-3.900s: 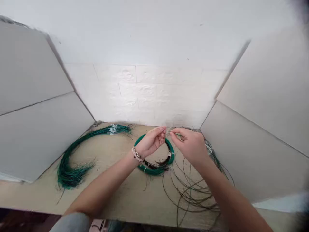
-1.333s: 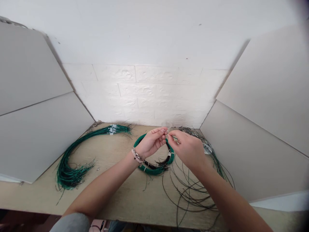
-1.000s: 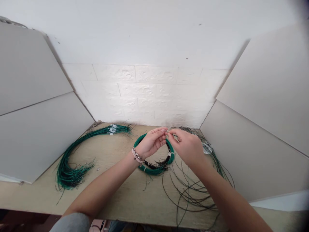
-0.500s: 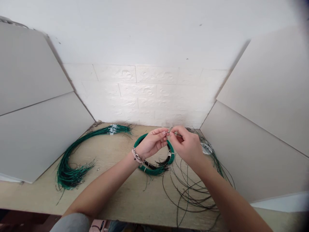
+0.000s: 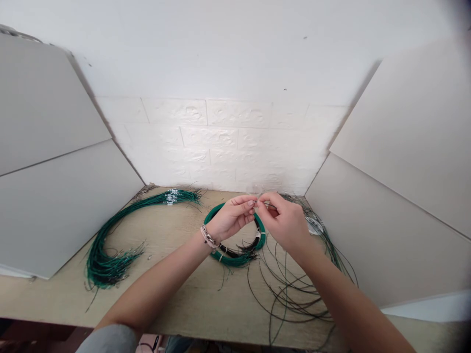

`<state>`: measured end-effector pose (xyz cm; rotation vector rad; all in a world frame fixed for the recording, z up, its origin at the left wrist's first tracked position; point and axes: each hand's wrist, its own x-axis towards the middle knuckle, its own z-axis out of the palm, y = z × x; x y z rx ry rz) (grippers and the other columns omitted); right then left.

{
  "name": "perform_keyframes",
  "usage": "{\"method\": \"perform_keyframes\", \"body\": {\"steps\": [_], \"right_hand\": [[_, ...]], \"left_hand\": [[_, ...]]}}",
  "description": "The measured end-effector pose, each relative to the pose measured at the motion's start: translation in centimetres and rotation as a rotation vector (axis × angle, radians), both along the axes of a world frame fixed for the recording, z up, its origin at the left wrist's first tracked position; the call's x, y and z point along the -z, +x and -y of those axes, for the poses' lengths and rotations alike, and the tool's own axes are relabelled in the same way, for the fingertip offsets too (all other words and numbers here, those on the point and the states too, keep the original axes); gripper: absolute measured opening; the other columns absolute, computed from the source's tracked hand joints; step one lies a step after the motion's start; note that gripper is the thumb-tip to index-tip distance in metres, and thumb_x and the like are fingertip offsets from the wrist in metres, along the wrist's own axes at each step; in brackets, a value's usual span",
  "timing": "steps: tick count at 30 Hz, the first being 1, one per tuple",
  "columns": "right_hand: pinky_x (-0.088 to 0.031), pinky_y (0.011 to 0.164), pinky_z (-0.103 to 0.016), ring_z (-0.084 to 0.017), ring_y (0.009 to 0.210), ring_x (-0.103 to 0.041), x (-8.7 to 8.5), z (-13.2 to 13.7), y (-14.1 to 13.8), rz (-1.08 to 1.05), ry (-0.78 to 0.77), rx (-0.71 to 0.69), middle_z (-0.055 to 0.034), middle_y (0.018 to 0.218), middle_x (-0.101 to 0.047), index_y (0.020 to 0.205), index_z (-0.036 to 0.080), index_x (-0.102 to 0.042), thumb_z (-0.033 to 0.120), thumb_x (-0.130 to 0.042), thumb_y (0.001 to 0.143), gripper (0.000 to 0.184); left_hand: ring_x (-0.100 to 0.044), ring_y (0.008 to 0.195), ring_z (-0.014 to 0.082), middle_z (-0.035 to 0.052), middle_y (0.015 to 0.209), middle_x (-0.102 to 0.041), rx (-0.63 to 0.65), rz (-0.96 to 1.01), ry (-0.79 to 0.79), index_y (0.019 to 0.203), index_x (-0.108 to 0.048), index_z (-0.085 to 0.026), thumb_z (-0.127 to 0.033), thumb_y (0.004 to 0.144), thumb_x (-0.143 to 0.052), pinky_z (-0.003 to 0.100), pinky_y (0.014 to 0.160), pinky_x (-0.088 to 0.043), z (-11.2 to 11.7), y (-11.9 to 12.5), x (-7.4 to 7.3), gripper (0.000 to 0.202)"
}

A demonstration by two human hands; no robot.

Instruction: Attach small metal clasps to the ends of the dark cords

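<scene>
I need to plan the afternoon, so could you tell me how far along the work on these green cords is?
Seemingly done: a long green bundle lies at the left of the bench. In hand: the left hand and right hand pinch one thin cord end between their fingertips, above the green coil. Seemingly left: that coil and the loose cords at right.

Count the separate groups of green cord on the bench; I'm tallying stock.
3: a long curved green bundle at left, a coiled green ring under the hands, and loose dark-green strands at right. More may be hidden behind the right hand.

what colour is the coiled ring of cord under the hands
Green, with a dark section; coiled ring of cord shows in the head view.
</scene>
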<state>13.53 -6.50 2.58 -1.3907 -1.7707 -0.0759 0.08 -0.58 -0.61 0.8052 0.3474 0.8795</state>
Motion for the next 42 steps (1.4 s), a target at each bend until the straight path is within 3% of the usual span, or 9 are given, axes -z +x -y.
{"method": "perform_keyframes", "body": {"steps": [21,42], "right_hand": [[-0.034,0.052,-0.02,-0.01,0.053,-0.055,0.16,-0.09,0.08,0.0,-0.042,0.009,0.0031,0.061,-0.059,0.079,0.021,-0.056,0.029,-0.046,0.081,0.012],[-0.033,0.052,-0.02,-0.011,0.051,-0.053,0.26,-0.24,0.06,0.03,-0.087,0.046,0.0029,0.058,-0.057,0.078,0.021,-0.053,0.029,-0.044,0.081,0.013]], "left_hand": [[-0.057,0.067,0.0064,0.002,0.072,-0.064,-0.033,-0.072,0.067,0.082,-0.068,-0.011,-0.017,0.066,-0.071,0.02,0.07,-0.044,-0.11,0.01,0.11,0.017],[-0.059,0.069,0.0081,0.0033,0.074,-0.065,-0.038,-0.106,0.083,0.083,-0.068,-0.012,-0.019,0.067,-0.071,0.021,0.071,-0.044,-0.29,0.01,0.36,0.018]]}}
